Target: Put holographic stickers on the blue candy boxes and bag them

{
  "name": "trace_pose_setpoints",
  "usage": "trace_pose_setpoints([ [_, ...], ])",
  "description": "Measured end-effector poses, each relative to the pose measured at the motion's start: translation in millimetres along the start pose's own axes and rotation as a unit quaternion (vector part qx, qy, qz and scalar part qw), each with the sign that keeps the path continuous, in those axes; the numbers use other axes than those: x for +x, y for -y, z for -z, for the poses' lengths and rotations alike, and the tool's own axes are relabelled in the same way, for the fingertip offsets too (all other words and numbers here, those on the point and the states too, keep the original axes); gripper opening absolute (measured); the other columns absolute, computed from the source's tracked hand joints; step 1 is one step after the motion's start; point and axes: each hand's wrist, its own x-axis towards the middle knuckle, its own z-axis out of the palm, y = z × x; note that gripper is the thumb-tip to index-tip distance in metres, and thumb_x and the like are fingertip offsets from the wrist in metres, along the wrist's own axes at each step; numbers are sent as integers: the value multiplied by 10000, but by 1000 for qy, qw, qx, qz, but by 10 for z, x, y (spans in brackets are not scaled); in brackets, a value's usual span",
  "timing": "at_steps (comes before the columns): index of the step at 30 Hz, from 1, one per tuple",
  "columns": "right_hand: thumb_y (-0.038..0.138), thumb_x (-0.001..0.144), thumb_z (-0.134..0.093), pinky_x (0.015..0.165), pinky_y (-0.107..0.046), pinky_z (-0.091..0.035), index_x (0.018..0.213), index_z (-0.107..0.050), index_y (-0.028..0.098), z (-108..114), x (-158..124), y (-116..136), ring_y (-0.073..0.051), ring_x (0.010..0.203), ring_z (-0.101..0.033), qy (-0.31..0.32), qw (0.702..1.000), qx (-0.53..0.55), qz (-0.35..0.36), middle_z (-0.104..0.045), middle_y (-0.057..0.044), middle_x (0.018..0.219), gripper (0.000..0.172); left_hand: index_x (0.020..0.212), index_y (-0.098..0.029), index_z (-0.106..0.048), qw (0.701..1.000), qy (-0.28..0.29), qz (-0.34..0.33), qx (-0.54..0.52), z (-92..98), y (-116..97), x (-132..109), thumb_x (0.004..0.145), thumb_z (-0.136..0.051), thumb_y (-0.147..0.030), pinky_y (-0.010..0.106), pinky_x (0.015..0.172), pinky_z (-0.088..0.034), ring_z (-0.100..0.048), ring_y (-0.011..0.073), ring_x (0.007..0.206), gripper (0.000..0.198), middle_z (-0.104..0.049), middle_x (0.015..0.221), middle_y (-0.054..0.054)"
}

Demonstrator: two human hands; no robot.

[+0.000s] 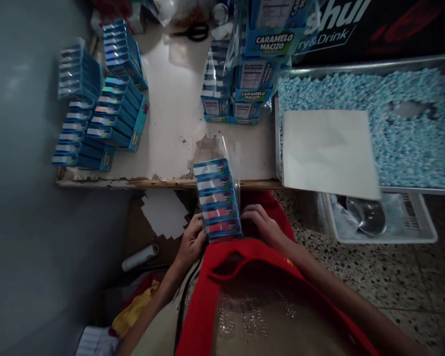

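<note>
A display pack of blue caramel candy boxes [215,185], in a clear plastic bag [224,148], tilts over the table's front edge. Its lower end reaches down to the red apron [202,306]. My left hand [191,241] is closed at the pack's lower left corner, thumb and fingers pinched against the wrapped side. On the opposite side, my right hand [263,223] has its fingers bent in beside the pack's right edge. They are slightly blurred, and what they grip, if anything, is hidden. The upper end of the bag extends loosely past the boxes.
Wrapped candy packs [114,113] stand at the left of the table [166,123]; more packs [254,74] are stacked at the back. Black scissors [196,32] lie behind. To the right, a metal tray [279,143] holds blue candies under a white sheet [330,153]. A white crate [387,240] sits below.
</note>
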Motion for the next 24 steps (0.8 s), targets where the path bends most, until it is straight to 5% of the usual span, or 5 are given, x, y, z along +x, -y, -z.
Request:
trace_pose_setpoints([
  [3,460,993,-624,996,-427,-600,1474,-463,220,-112,213,48,-273,1296,-629,-71,997,37,-15,-627,-179,1383,562,1029,-206,-700,996,-75,45,-21,28,-163,180,1040,-456,-525,368,907,-592,-691,246,1032,402,-714,1041,94],
  [7,436,951,-699,1117,-547,-535,1543,-438,265,-161,468,13,-318,1342,-605,-122,986,13,-109,-626,-159,1426,669,1011,-196,-640,995,-84,61,-2,208,-250,410,1007,-511,-573,345,840,-595,-697,210,919,399,-717,982,68],
  [13,314,876,-761,1213,-543,-457,1665,-284,296,-170,613,-147,-316,1499,-484,-84,977,88,-173,-481,-118,1633,922,1553,-231,-438,989,-119,-35,78,334,-65,626,641,-943,-436,454,1160,-503,-539,346,1436,1062,-543,1565,155],
  [19,270,894,-706,1098,-464,-567,1572,-497,298,-226,638,-16,-283,1288,-682,-73,967,138,-202,-677,-41,1448,710,1381,-217,-657,987,-82,-71,114,130,-98,671,922,-699,-370,387,1040,-581,-727,281,1176,486,-755,1287,104],
  [24,257,900,-661,916,-379,-646,1484,-622,271,-239,493,97,-262,1028,-781,-93,971,78,-205,-799,-27,1194,586,1318,-223,-718,976,-137,-83,149,47,-33,447,957,-651,-357,337,942,-615,-768,271,1084,391,-790,1209,104],
])
